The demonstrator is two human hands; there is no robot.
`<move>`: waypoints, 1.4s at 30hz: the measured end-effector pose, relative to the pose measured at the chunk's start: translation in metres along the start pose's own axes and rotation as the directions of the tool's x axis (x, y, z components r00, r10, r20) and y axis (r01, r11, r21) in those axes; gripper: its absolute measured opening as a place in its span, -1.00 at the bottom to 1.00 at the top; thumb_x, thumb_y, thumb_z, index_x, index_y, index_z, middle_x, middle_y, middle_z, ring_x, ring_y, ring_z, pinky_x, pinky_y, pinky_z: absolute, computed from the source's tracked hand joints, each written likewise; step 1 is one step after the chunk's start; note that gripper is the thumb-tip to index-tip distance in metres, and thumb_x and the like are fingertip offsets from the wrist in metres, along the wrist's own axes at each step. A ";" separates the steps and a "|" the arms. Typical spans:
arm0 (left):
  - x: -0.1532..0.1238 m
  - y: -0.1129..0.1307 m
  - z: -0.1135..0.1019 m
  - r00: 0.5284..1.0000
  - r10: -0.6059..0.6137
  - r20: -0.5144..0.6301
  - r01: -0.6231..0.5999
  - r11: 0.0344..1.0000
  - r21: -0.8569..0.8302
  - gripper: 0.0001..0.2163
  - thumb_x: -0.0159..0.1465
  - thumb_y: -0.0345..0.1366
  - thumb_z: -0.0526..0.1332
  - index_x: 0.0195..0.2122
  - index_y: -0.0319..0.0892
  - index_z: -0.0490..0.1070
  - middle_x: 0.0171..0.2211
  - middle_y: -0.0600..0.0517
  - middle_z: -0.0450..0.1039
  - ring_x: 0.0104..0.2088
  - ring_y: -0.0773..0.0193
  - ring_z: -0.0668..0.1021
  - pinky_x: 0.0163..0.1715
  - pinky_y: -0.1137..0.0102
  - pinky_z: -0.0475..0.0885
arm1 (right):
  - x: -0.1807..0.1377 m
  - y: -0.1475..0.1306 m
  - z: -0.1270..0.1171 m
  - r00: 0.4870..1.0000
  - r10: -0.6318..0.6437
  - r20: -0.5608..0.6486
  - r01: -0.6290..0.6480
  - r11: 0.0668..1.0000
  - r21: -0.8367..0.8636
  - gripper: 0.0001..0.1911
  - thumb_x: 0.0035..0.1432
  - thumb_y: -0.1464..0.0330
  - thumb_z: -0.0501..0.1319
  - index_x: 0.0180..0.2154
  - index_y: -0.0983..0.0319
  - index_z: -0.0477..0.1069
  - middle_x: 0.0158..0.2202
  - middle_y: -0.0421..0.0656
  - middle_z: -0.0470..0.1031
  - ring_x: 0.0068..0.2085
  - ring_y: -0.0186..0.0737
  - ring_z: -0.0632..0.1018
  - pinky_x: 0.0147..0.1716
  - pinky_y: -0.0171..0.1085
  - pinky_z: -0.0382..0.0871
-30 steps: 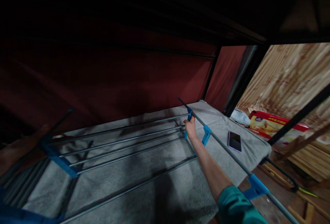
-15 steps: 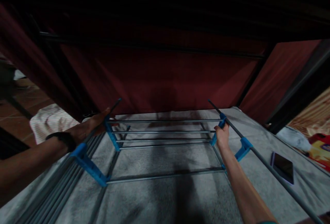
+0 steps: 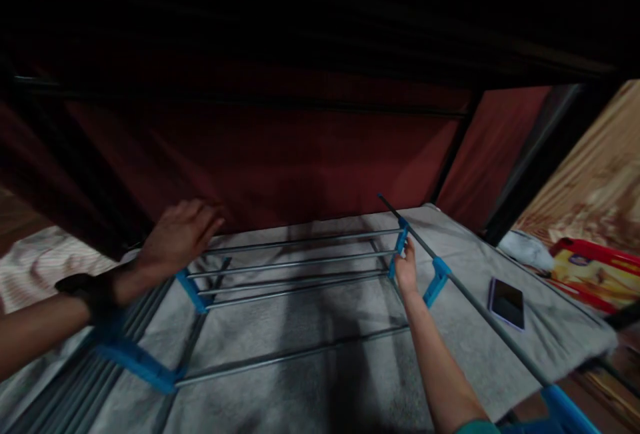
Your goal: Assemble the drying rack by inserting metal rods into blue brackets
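Note:
A rack frame of grey metal rods (image 3: 300,262) and blue plastic connectors lies before me. My right hand (image 3: 407,271) is closed around the far right blue connector (image 3: 401,239), where the crossbars meet the right side pole (image 3: 480,304). My left hand (image 3: 183,231) is above the far left blue connector (image 3: 193,294), fingers stretched out and holding nothing I can see. It hides the left side pole and the top of that connector. Below my left wrist, the near left blue connector (image 3: 145,364) joins the front crossbar (image 3: 280,359).
Several loose grey rods (image 3: 85,381) lie together at the left. A phone (image 3: 507,304) rests on the grey cloth (image 3: 465,354) at the right, with a red and yellow package (image 3: 595,274) beyond. Dark red panels (image 3: 310,167) in a black frame stand behind.
My left hand has come off the left pole and risen, fingers extending. My right hand keeps its hold on the connector. The view has swung to the right.

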State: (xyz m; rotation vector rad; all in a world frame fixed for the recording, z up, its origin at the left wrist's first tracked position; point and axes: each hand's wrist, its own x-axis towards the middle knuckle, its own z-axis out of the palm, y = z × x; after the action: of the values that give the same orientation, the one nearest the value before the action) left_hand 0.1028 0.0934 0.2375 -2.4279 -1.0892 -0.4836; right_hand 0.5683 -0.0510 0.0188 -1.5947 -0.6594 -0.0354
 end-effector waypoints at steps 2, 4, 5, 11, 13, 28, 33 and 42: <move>0.006 0.050 0.010 0.965 0.261 0.042 -0.249 0.951 -0.181 -0.52 0.45 -0.05 -0.19 0.14 -0.21 0.32 0.09 -0.04 0.38 0.12 0.15 0.35 0.20 0.21 0.19 | -0.007 0.012 0.000 0.994 0.109 -0.022 -0.109 0.994 0.000 -0.29 -0.10 0.39 0.04 0.17 0.25 0.26 0.11 0.05 0.43 0.16 -0.04 0.43 0.18 -0.01 0.25; 0.005 0.109 0.026 0.904 0.402 0.142 -0.334 0.874 -0.352 -0.58 0.43 -0.09 -0.08 0.23 -0.08 0.27 0.18 -0.02 0.35 0.14 0.17 0.40 0.19 0.28 0.25 | -0.013 0.021 0.001 0.991 0.133 -0.003 -0.133 0.991 -0.004 -0.33 -0.10 0.40 0.06 0.13 0.28 0.29 0.07 0.08 0.45 0.14 -0.02 0.46 0.16 0.00 0.28; 0.004 0.137 0.035 0.893 0.429 0.137 -0.355 0.858 -0.372 -0.57 0.42 -0.13 -0.06 0.23 -0.13 0.28 0.20 -0.08 0.35 0.17 0.10 0.39 0.20 0.22 0.25 | -0.015 0.024 0.001 0.991 0.130 0.014 -0.130 0.992 -0.001 -0.35 -0.09 0.41 0.06 0.12 0.28 0.30 0.06 0.08 0.47 0.12 -0.01 0.47 0.14 0.01 0.30; 0.026 0.222 0.103 0.938 0.340 0.071 -0.293 0.885 -0.362 -0.53 0.37 -0.33 -0.03 0.30 -0.22 0.17 0.28 -0.20 0.23 0.27 -0.01 0.29 0.28 0.05 0.16 | -0.015 0.013 0.007 0.998 -0.006 0.061 0.006 1.000 0.002 -0.46 0.05 0.36 0.12 0.13 0.21 0.29 0.13 0.03 0.43 0.18 -0.05 0.41 0.21 -0.02 0.22; 0.038 0.224 0.120 0.944 0.294 0.151 -0.223 0.904 -0.364 -0.53 0.36 -0.37 -0.05 0.31 -0.23 0.16 0.22 -0.23 0.31 0.20 -0.01 0.39 0.21 0.08 0.26 | -0.011 0.005 0.008 0.997 -0.021 0.071 0.021 1.000 0.004 -0.51 0.11 0.33 0.12 0.10 0.21 0.29 0.11 0.01 0.45 0.15 -0.07 0.43 0.19 -0.05 0.24; 0.053 0.219 0.125 0.866 0.395 0.306 -0.232 0.860 -0.453 -0.65 0.42 -0.19 -0.16 -0.02 -0.14 0.35 -0.11 -0.13 0.54 -0.12 0.06 0.57 -0.21 0.24 0.39 | -0.001 -0.003 0.003 0.995 0.036 0.097 -0.016 0.979 -0.202 -0.77 0.19 0.33 0.06 -0.13 0.16 0.38 -0.18 -0.06 0.56 -0.09 -0.03 0.54 -0.04 -0.12 0.34; 0.054 0.219 0.122 0.854 0.401 0.331 -0.239 0.868 -0.436 -0.62 0.43 -0.14 -0.20 -0.04 -0.14 0.35 -0.16 -0.11 0.54 -0.17 0.05 0.58 -0.26 0.24 0.37 | 0.001 -0.004 0.001 0.991 0.044 0.126 -0.014 0.973 -0.229 -0.78 0.20 0.33 0.06 -0.13 0.15 0.37 -0.23 -0.09 0.55 -0.10 -0.04 0.53 -0.07 -0.15 0.33; 0.059 0.216 0.124 0.854 0.410 0.320 -0.255 0.867 -0.428 -0.61 0.43 -0.12 -0.19 0.01 -0.15 0.34 -0.15 -0.14 0.55 -0.14 0.01 0.58 -0.23 0.23 0.36 | 0.000 -0.001 0.002 0.989 0.006 0.145 0.027 0.975 -0.221 -0.83 0.23 0.31 0.03 -0.17 0.16 0.33 -0.25 -0.07 0.50 -0.16 -0.04 0.53 -0.15 -0.18 0.32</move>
State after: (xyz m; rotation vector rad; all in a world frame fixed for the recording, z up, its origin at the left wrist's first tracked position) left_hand 0.3220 0.0646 0.1078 -3.0777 -0.7222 -0.0680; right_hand 0.5670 -0.0489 0.0195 -1.8225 -0.7987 -0.0014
